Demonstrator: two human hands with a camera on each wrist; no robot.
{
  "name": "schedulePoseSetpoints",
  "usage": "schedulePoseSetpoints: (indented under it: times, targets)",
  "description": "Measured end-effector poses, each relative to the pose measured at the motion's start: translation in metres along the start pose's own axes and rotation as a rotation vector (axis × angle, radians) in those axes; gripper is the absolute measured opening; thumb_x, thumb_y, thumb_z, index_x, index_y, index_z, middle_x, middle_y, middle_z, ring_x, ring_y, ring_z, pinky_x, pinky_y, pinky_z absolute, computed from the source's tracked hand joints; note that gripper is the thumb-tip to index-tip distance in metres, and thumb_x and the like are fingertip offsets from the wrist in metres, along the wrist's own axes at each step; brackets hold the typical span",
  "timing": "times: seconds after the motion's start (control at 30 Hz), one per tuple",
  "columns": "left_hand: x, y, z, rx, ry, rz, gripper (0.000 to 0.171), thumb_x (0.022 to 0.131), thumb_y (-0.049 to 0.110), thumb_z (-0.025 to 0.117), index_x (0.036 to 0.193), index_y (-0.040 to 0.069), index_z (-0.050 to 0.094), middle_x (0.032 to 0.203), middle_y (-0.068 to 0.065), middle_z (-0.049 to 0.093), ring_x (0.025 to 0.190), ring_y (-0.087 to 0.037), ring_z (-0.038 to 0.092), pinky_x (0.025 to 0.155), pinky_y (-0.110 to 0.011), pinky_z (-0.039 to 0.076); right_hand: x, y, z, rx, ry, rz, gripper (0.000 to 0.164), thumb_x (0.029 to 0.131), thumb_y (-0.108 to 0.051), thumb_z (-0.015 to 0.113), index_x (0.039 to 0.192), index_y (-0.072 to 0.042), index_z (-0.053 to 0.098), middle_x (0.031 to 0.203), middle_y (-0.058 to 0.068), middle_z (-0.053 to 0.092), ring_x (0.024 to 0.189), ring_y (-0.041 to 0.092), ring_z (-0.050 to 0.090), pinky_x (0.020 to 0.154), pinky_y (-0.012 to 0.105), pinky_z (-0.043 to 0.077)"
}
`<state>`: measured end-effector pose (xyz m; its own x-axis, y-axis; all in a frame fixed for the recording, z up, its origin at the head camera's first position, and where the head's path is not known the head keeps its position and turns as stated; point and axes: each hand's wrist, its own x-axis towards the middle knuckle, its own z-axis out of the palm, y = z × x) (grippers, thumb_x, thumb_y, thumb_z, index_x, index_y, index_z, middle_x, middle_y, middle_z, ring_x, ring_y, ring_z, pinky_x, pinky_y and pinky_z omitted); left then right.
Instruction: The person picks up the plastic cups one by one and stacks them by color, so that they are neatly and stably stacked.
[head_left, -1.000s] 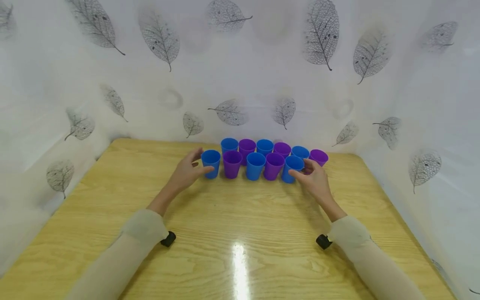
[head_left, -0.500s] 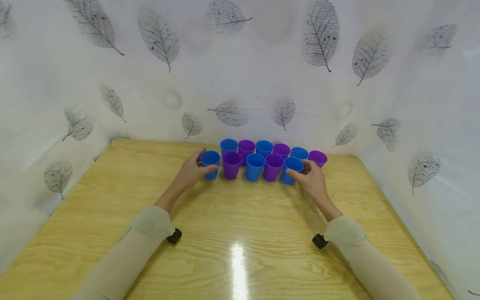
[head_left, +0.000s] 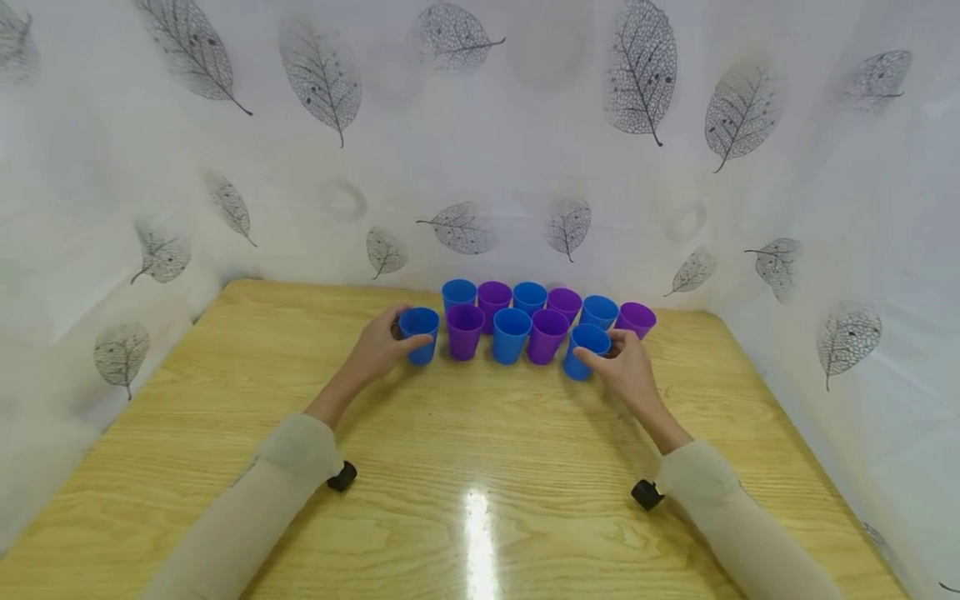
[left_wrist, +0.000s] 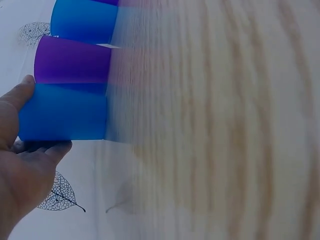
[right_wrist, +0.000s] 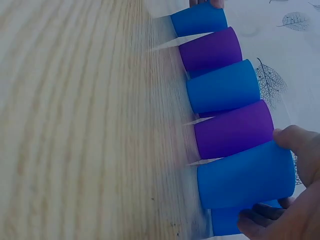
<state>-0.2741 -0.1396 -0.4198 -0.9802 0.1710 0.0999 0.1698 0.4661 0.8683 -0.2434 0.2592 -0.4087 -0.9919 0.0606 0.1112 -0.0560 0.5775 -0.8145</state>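
Two staggered rows of blue and purple cups stand upright at the back of the wooden table (head_left: 420, 450). My left hand (head_left: 378, 343) grips the blue cup (head_left: 422, 350) at the left end of the front row, thumb near its rim and fingers on the far side. My right hand (head_left: 628, 367) holds the blue cup (head_left: 579, 362) at the right end of that row. Between them stand a purple cup (head_left: 463, 337), a blue cup (head_left: 508, 340) and another purple cup (head_left: 546, 340). In the right wrist view, thumb and fingers straddle the held blue cup (right_wrist: 245, 177).
Behind the front row are more cups, among them a blue cup (head_left: 458, 293) at the left and a purple cup (head_left: 637, 317) at the right. A leaf-patterned white sheet (head_left: 510, 150) surrounds the table at back and sides.
The right-hand blue cup has come slightly toward me, out of line with the front row. The left-hand cup has shifted a little left and nearer. Both hands have closed more around their cups.
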Motion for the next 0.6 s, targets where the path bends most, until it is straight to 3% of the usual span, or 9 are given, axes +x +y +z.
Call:
schedulePoseSetpoints:
  times: [0.33,0.6]
  targets:
    - [-0.014,-0.003,-0.004,0.022,-0.028,0.058,0.064,0.094,0.021,0.079,0.143,-0.006,0.049,0.137,-0.027,0.059,0.127,-0.042,0.058,0.107,-0.052,0.049,-0.013,0.004,-0.002,0.07,-0.068,0.008,0.079,0.096,-0.038,0.075,0.145,0.009,0.034,0.139,0.031,0.057,0.129,0.04,0.055,0.109,0.052,0.045]
    - [-0.027,0.0,-0.01,0.023,-0.083,0.036,0.064,0.094,0.02,0.079,0.143,-0.007,0.047,0.137,-0.028,0.058,0.126,-0.042,0.058,0.106,-0.05,0.05,-0.023,0.004,-0.008,0.077,-0.101,-0.006,0.084,0.096,-0.037,0.075,0.152,0.008,0.031,0.149,0.031,0.049,0.137,0.043,0.049,0.113,0.055,0.042]
